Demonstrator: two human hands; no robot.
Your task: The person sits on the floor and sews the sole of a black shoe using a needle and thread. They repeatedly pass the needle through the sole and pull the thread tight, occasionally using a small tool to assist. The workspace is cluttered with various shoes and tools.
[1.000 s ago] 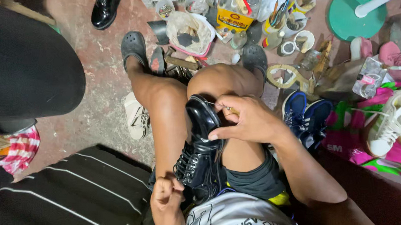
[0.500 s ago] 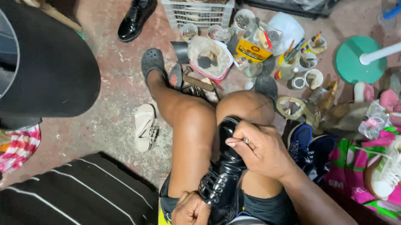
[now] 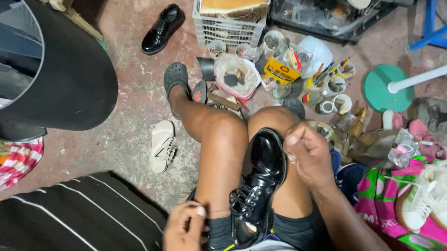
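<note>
Glossy black shoe (image 3: pixel 258 188) between knees, right hand (image 3: pixel 308 155) fingers curled on its toe, left hand (image 3: pixel 184 233) loosely closed, empty, yellow-labelled can (image 3: pixel 280 69) beyond

I see black shiny lace-up shoe (image 3: pixel 257 188) lying between my two bare knees — toe points away from me, heel sits near my lap. Laces done up, top opening faces up. Toe cap very glossy, light bounces off it. Shoe rests in gap of thighs — tilted a little left.

A cobbler's workshop: shoes (image 3: pixel 162 28), glue tins (image 3: pixel 281 70), brushes (image 3: pixel 322 72) on concrete.
</note>
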